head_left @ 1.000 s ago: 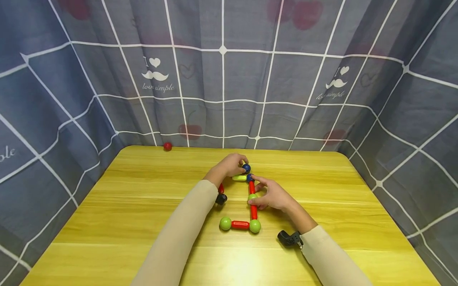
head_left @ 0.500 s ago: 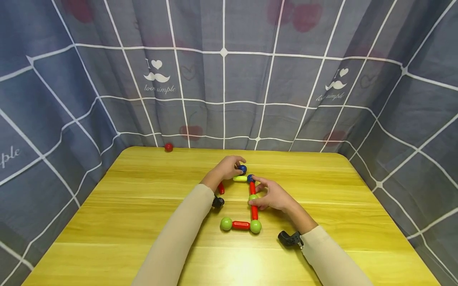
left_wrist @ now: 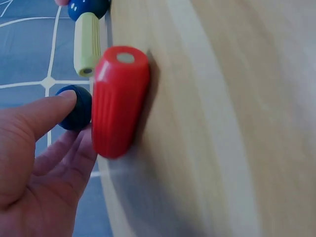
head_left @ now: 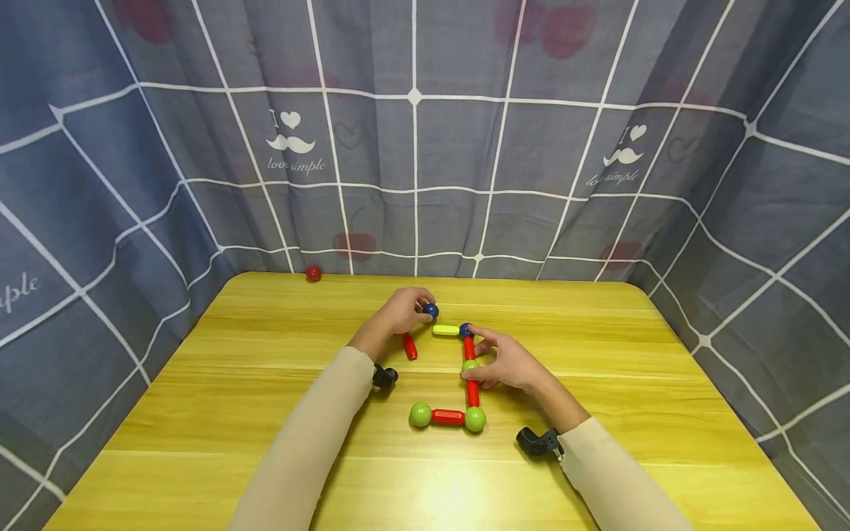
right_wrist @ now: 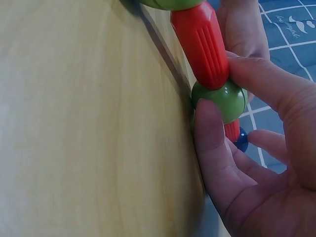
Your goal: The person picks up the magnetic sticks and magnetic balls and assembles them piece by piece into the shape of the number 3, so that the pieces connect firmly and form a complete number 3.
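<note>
My left hand (head_left: 402,310) pinches a blue ball (head_left: 431,311) between thumb and fingers near the far side of the table. A loose red rod (head_left: 409,346) lies just below that hand; the left wrist view shows a grey disc in its end. My right hand (head_left: 506,361) holds the middle green ball (head_left: 470,366) of a joined toy shape, its index fingertip at another blue ball (head_left: 466,330). From that corner a yellow-green rod (head_left: 446,330) points left. Downward, red rods (head_left: 472,394) lead to a green corner ball (head_left: 474,420), then left through a red rod (head_left: 448,417) to a green end ball (head_left: 420,414).
A red ball (head_left: 313,273) sits at the table's back left edge. Black wrist mounts (head_left: 385,377) are worn on both arms close over the wooden table (head_left: 219,413). A grey checked curtain (head_left: 372,147) hangs behind and along the sides.
My left hand has moved left with its blue ball, away from the blue corner ball, uncovering more of the loose red rod. The right hand has stayed in place on the joined shape.
</note>
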### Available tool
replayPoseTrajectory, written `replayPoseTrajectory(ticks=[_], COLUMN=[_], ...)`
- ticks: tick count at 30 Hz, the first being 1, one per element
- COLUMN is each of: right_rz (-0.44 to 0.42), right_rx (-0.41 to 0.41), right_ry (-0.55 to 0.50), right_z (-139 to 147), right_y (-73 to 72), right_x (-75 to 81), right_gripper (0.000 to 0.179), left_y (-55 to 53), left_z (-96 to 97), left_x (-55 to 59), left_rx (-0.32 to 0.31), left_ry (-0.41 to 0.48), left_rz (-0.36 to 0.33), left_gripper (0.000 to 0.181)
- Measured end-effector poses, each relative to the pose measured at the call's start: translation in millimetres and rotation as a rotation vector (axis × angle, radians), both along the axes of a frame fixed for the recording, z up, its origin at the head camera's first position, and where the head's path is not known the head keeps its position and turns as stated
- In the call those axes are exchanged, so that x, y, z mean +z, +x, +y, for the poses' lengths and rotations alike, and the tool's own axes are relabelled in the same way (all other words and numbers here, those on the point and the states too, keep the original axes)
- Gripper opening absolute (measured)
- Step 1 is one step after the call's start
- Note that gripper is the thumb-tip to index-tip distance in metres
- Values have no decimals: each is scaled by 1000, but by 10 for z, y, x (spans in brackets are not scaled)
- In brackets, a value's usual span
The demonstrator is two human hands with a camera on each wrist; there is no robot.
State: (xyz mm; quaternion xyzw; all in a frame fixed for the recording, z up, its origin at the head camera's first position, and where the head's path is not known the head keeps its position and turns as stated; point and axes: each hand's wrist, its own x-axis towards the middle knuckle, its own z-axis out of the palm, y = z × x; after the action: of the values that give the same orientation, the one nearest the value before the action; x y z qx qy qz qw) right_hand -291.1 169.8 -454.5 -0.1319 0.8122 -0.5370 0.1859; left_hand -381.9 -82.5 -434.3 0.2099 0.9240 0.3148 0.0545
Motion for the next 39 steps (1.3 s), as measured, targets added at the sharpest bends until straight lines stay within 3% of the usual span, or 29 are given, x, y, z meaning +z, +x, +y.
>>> replayPoseTrajectory(ticks=[13,20,32,39], right_rz=[-18,-11,-4,9], right_rx=[-3,-4,-10,-42], right_ry=[-11,-17,-6,-6], right_z=[14,17,4,-11], right_y=[-29,-25,-44,-13], right_x=[-21,-20,-56,-33], right_gripper=[99,98,97,93], left_y=[138,200,211,215], left_z=[-227,-245,-225,-255], left_x=[-58,-59,-90,-90], left_rx=[1,-12,-6,-21], left_ry=[122,99,81,62], left_rz=[-72,-71,-75,-68], left_gripper=[33,31,29,40])
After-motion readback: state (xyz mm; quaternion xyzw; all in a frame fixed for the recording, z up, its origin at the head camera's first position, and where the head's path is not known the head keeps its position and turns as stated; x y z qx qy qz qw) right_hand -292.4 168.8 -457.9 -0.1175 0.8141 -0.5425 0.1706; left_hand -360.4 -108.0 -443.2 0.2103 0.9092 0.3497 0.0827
